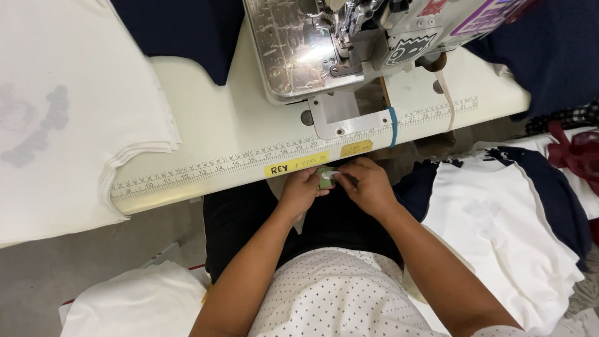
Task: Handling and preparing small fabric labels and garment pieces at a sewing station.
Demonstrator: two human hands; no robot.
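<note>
Nearest, dotted white fabric [331,293] over the lap, soft and creased. Just beyond, left hand [301,189] and right hand [368,185] both pinched shut on a small green-and-white piece [327,178], mostly hidden by fingers, just below the cream tabletop [218,125] edge. Farther: glossy metal sewing machine [312,43], cut off at the top.

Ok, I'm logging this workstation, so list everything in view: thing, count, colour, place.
sewing machine: one, silver and white, top centre on the table
table: one, cream, ruler strip along its front edge
yellow labels: two, on the table edge
white fabric stack: one, left on the table
white and navy garments: a pile, right
white cloth: one, lower left
small green and white piece: one, between both hands
left hand: holding the piece
right hand: pinching the piece
</note>
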